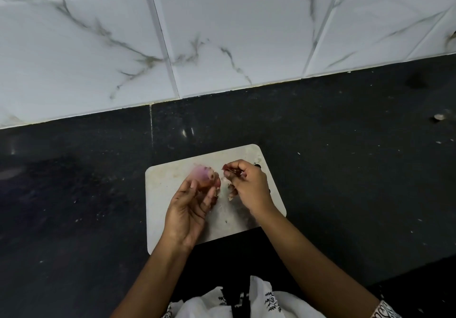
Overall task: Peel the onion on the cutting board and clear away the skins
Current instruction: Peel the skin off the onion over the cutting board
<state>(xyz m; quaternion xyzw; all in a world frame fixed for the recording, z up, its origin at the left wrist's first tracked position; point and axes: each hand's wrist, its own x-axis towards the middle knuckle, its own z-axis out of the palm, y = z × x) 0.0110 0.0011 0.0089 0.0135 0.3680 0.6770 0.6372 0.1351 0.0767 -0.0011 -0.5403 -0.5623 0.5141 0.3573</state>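
Onion [206, 177] mid-peel
Left hand [188, 209] cups it; right hand [250, 185] pinches skin [229, 168] (thin strip); a hard tug may tear it.

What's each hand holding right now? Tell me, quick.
Left hand: holds the onion.
Right hand: pinches a strip of skin.

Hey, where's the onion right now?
In the head view the onion is held in the left hand above the middle of the cutting board, just left of the right hand, which pinches a piece of skin.
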